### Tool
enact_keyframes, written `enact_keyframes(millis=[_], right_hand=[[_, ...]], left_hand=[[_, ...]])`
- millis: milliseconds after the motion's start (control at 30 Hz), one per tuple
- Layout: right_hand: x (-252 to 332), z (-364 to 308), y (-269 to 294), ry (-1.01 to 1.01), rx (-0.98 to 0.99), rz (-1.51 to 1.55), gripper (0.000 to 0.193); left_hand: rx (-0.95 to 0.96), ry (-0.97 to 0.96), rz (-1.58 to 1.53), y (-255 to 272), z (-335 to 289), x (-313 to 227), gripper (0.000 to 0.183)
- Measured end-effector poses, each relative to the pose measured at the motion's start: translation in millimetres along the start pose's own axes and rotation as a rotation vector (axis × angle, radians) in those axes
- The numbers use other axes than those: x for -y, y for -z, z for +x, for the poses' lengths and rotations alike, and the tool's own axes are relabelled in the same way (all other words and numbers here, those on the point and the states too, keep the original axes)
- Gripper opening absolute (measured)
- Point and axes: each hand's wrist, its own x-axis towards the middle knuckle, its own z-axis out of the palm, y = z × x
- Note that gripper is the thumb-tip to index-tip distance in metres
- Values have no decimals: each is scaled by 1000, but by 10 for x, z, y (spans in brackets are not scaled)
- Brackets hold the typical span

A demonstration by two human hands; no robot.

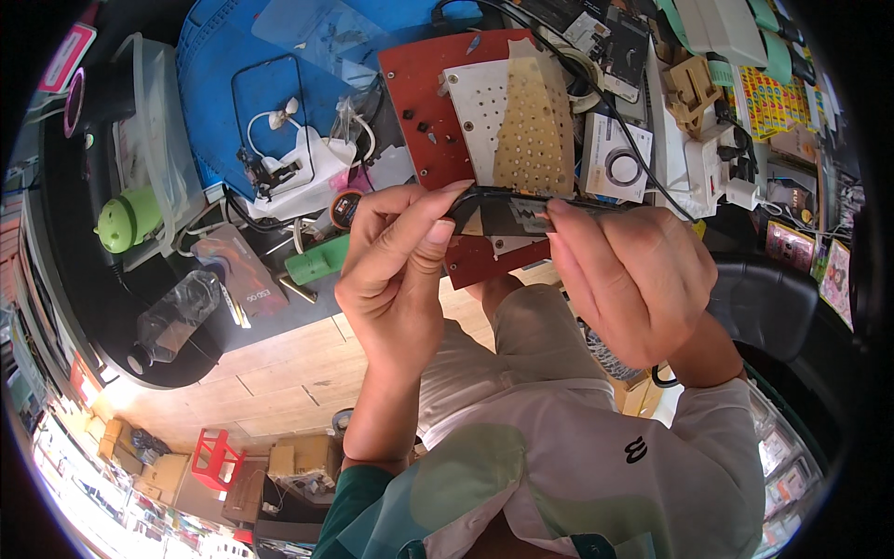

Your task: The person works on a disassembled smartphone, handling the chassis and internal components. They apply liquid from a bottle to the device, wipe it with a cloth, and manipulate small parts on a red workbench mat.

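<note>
Both my hands are raised in front of me, holding a thin, black-rimmed, flat device (494,219) that looks like a phone, seen nearly edge-on. My left hand (396,265) pinches its left end between thumb and fingers. At the other end, my right hand (633,275) has its fingertips closed on the device, beside a small grey patch on its face. Below the device lies a red board (410,79) with a white perforated plate (456,88) and a tan dotted sheet (535,130) on it. The far side of the device is hidden.
A blue round mat (219,93) at the back left carries a white device (312,163) and cables. A green cylinder (317,261) lies near my left hand. Left of it are a clear plastic bag (177,317) and a green robot figure (128,221). A black chair (764,307) stands at right.
</note>
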Motion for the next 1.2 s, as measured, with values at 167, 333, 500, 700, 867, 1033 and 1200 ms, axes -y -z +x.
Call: enact_keyframes(millis=[167, 333, 500, 700, 867, 1033, 1200], right_hand=[[73, 41, 111, -85, 93, 55, 30], [24, 39, 46, -182, 63, 193, 30], [22, 64, 22, -263, 34, 296, 29], [11, 110, 38, -332, 54, 351, 26], [-35, 131, 29, -326, 52, 383, 26], [-45, 140, 28, -333, 52, 399, 26], [-65, 138, 54, -262, 85, 333, 26]], left_hand=[[6, -9, 17, 6, 0, -2, 23], [-4, 13, 18, 3, -4, 3, 23], [-4, -17, 28, 6, 14, 17, 23], [8, -22, 55, 14, 34, 12, 24], [4, -34, 49, 17, 36, 22, 24], [8, -25, 40, 12, 46, 22, 24], [3, -48, 59, 6, 57, 33, 23]])
